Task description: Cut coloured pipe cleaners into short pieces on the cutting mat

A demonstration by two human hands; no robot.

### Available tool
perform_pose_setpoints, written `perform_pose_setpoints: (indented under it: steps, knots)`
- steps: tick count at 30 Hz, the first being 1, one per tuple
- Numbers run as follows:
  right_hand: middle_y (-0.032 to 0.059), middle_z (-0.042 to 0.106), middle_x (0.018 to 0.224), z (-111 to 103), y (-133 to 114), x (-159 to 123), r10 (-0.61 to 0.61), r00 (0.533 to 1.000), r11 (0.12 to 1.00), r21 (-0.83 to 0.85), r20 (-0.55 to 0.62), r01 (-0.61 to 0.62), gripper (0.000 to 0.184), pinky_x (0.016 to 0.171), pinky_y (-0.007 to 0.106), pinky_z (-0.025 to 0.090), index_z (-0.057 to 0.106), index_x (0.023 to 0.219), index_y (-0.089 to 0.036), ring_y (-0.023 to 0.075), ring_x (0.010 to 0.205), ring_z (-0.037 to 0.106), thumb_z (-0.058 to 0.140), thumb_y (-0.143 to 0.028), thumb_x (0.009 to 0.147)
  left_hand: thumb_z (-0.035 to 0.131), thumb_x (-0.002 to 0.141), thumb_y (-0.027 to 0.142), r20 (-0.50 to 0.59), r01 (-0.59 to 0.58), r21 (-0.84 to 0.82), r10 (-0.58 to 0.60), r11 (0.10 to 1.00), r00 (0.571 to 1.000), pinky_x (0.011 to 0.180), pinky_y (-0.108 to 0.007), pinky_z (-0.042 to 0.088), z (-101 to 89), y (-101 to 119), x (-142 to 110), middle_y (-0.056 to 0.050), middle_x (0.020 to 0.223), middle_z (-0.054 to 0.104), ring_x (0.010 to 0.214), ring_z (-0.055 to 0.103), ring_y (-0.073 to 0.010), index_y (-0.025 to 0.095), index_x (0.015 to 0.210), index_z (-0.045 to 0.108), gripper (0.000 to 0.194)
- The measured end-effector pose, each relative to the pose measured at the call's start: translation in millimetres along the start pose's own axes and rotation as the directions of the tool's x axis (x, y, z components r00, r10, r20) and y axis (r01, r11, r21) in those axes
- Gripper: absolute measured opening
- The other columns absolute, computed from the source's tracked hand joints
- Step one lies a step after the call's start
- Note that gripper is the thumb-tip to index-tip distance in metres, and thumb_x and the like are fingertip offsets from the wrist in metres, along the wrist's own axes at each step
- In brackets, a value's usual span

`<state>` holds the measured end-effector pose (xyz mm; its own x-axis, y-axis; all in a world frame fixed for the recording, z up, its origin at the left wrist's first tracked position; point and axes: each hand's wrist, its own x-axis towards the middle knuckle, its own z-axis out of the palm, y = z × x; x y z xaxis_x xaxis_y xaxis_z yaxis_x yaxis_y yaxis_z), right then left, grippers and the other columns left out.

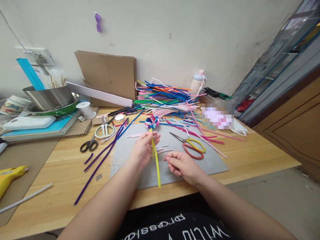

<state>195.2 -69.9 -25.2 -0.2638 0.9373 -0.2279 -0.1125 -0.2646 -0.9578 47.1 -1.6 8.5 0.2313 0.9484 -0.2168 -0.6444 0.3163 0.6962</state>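
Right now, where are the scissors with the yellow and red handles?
In the head view, the scissors lie right of centre on the grey mat, just beyond the right hand, blades pointing away and leftward.

Cardboard (pixel 107 75) leans against the wall (pixel 155 33), a bottle (pixel 196 86) stands to its right, and a metal pot (pixel 51 98) holds sticks (pixel 52 81).

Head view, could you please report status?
Left hand pinching yellow fuzzy stems near multicoloured fuzzy disc. Right hand curled, contents unclear. Red-and-yellow-handled metal scissors beyond it.
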Motion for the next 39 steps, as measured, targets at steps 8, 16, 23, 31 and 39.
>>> perform_pose_setpoints:
  steps: [8, 16, 23, 31, 39]
  knots:
    - [0.0032, 0.062, 0.088, 17, -3, -1, 0.093, 0.990, 0.980, 0.163, 0.110, -0.110, 0.033, 0.032, 0.012, 0.018, 0.051, 0.097, -0.018, 0.0020, 0.042, 0.045, 0.062, -0.044, 0.080, 0.068, 0.072, 0.014, 0.005, -0.054, 0.009, 0.054, 0.998, 0.999, 0.080, -0.022, 0.049, 1.8, -7, -1, 0.000, 0.075, 0.067, 0.076, 0.065, -0.0097, 0.014, 0.070, 0.062, 0.007]
    - [-0.0024, 0.059, 0.059, 31, 2, 8, 0.071, 0.996, 0.958, 0.275, 0.051, -0.082, 0.025, 0.030, 0.013, 0.014, 0.047, 0.075, -0.016, 0.0011, 0.032, 0.034, 0.066, -0.033, 0.074, 0.071, 0.069, 0.027, 0.077, -0.109, 0.195, 0.096, 0.975, 0.992, 0.084, -0.028, 0.048, 4.7, -15, -9, -0.004, 0.084, 0.068, 0.087, 0.065, -0.0152, 0.015, 0.072, 0.061, 0.016]
    - [-0.0027, 0.059, 0.059, 5, -1, -7, -0.008, 0.973, 0.941, 0.328, -0.230, 0.085, 0.027, 0.034, 0.013, 0.017, 0.045, 0.074, -0.018, 0.0026, 0.037, 0.038, 0.068, -0.032, 0.073, 0.068, 0.069, 0.032, 0.151, -0.311, 0.688, 0.290, 0.656, 0.945, 0.065, -0.028, 0.045, -10.7, -1, 4, 0.001, 0.057, 0.058, 0.056, 0.055, -0.0145, 0.019, 0.068, 0.066, 0.014]
    - [-0.0010, 0.061, 0.062, 7, 0, -14, -0.081, 0.963, 0.927, 0.337, -0.255, 0.167, 0.026, 0.036, 0.016, 0.025, 0.048, 0.078, -0.019, 0.0063, 0.043, 0.044, 0.070, -0.032, 0.073, 0.067, 0.072, 0.031, 0.293, -0.359, 0.858, 0.226, 0.367, 0.929, 0.072, -0.030, 0.040, -5.5, -11, -29, -0.004, 0.078, 0.067, 0.076, 0.058, -0.0206, 0.023, 0.083, 0.071, 0.014]
    - [-0.0035, 0.057, 0.053, 34, 13, -18, -0.119, 0.978, 0.935, 0.310, -0.173, 0.169, 0.021, 0.045, 0.019, 0.035, 0.056, 0.079, -0.018, 0.0087, 0.047, 0.049, 0.070, -0.033, 0.075, 0.059, 0.079, 0.025, 0.312, -0.348, 0.903, 0.172, 0.252, 0.934, 0.060, -0.026, 0.035, -37.7, -10, -91, -0.001, 0.064, 0.065, 0.061, 0.054, -0.0164, 0.022, 0.068, 0.068, 0.015]
